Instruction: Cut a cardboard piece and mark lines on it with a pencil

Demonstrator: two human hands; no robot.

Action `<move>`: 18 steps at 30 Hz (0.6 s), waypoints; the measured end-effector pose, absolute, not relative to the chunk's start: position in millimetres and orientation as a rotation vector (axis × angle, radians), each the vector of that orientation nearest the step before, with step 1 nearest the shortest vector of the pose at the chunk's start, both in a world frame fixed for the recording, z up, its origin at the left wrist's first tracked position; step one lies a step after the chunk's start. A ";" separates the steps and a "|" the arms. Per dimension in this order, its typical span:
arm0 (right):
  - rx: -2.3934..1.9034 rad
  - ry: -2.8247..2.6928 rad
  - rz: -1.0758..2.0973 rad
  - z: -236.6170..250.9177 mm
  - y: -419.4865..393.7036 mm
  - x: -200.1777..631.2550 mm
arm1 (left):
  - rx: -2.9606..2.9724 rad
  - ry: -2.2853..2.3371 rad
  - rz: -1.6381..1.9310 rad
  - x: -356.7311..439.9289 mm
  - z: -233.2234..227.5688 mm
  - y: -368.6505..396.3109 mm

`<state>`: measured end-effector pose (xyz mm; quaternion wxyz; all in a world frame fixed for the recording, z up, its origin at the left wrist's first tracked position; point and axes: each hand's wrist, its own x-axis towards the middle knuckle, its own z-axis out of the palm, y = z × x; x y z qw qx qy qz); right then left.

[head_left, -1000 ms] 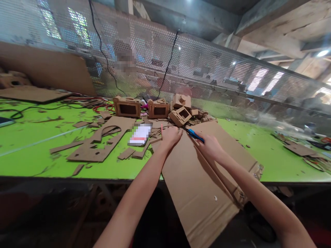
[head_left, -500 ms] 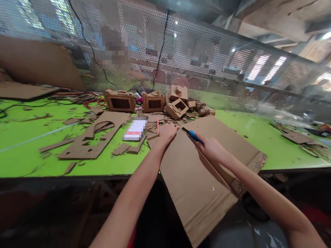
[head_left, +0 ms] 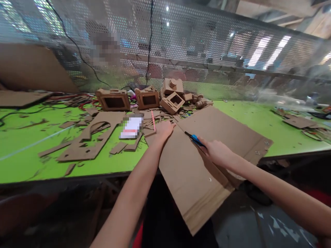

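In the head view, a large cardboard sheet [head_left: 181,162] lies over the table's front edge, with its near end sticking out towards me. It has a long slit or fold down its middle, parting it from the right-hand panel [head_left: 219,127]. My left hand [head_left: 165,131] grips the sheet at its far left corner, fingers closed together and partly hidden. A blue and black utility knife [head_left: 197,139] is in my right hand [head_left: 218,151]. Its dark tip touches or hovers just over the cardboard near the far end of the slit; which, I cannot tell.
Cardboard model cameras [head_left: 113,100] stand at the back of the green table [head_left: 144,162]. To the left lie a cut-out cardboard panel [head_left: 77,151], scraps and a phone [head_left: 131,127]. A pink stick [head_left: 153,121] lies near my left hand. Behind runs a perforated metal screen [head_left: 196,44].
The knife and my right hand have moved a little towards me along the slit. My left hand stays at the sheet's far left corner. The whole view has shifted slightly.
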<state>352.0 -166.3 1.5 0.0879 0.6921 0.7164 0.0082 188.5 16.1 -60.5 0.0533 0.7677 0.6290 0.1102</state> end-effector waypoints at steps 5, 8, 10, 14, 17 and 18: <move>2.016 2.047 0.037 4.3 -194.3 359.3 | 2.323 1.905 0.327 188.2 -62.4 17.5; 1.995 2.004 0.064 4.5 -216.9 364.9 | 2.311 1.905 0.323 187.8 -62.6 17.4; 1.995 1.966 0.087 4.9 -233.4 369.3 | 2.301 1.908 0.321 187.6 -62.4 17.3; 1.979 1.981 0.132 6.1 -274.7 382.2 | 2.292 1.897 0.317 187.4 -62.2 17.7; 1.955 2.017 0.202 7.2 -313.8 395.5 | 2.301 1.895 0.312 187.3 -63.0 17.8; 1.954 2.012 0.222 7.6 -327.3 399.8 | 2.307 1.898 0.309 187.3 -63.4 17.5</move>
